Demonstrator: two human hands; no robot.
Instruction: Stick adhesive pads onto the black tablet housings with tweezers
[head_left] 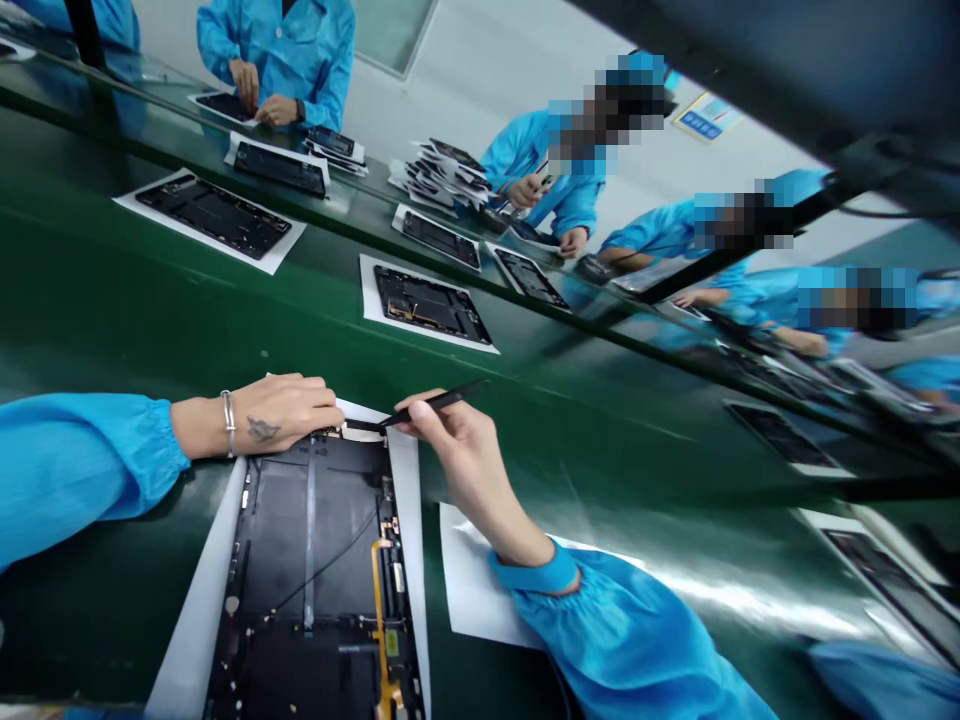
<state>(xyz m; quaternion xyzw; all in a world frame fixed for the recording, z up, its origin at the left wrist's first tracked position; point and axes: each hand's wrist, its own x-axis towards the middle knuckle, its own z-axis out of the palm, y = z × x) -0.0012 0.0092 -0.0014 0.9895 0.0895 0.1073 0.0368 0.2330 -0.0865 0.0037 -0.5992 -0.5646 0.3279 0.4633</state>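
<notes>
An opened tablet chassis (315, 570) lies on a white sheet (199, 610) on the green belt, its black inner plate and an orange flex cable showing. My left hand (281, 412) rests with fingers curled on the chassis's far edge, pressing it down. My right hand (450, 440) pinches a thin black tool (431, 403), a stylus or tweezers, whose tip points left toward the chassis's far corner by my left fingertips. Both sleeves are blue.
Several more opened tablets on white sheets (427, 305) lie along the green conveyor (112, 300). A stack of parts (442, 172) sits at the far side. People in blue coats work across the belt. Another white sheet (469, 580) lies under my right forearm.
</notes>
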